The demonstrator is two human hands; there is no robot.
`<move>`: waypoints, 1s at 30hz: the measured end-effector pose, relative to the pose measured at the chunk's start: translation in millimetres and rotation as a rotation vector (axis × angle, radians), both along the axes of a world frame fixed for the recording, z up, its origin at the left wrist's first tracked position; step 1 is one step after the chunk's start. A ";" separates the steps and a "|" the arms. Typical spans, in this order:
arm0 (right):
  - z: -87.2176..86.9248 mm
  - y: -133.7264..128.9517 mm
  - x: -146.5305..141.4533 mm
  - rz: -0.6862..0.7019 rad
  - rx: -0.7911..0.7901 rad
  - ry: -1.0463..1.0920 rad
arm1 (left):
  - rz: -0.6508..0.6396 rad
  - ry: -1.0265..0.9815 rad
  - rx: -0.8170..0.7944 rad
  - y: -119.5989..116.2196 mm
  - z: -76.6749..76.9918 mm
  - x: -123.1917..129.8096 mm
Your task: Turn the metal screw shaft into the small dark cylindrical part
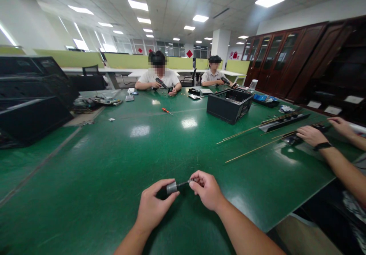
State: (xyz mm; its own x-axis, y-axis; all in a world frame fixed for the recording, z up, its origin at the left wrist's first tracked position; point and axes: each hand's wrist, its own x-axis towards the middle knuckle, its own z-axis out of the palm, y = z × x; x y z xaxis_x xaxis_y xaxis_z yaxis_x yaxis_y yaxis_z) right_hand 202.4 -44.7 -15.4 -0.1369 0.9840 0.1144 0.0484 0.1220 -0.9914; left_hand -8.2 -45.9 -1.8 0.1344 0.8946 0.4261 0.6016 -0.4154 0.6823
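Note:
Near the front middle of the green table (pixel 114 152), my left hand (pixel 154 203) grips a small grey metal cylinder (pixel 172 188) between thumb and fingers. A thin dark shaft (pixel 183 184) runs from the cylinder's right end to my right hand (pixel 207 190). The fingers of my right hand are pinched around the far end of that shaft, and they partly hide what is there. Both hands are just above the tabletop, with the cylinder lying nearly level between them.
An orange screwdriver (pixel 166 110) lies further back. Beyond it are a black computer case (pixel 228 105) and two people holding drills. Thin brass-coloured rods (pixel 251 152) lie to the right, near another person's hands (pixel 311 136). Large black cases (pixel 34 102) stand at the left.

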 end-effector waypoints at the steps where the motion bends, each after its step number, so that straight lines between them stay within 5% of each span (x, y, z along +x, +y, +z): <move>1: 0.1 0.1 0.1 0.000 -0.001 -0.001 | 0.001 -0.001 -0.002 0.1 -0.2 -0.1; 30: 2.0 0.7 2.5 -0.026 0.018 0.001 | 0.006 -0.029 -0.049 0.1 -1.1 -1.4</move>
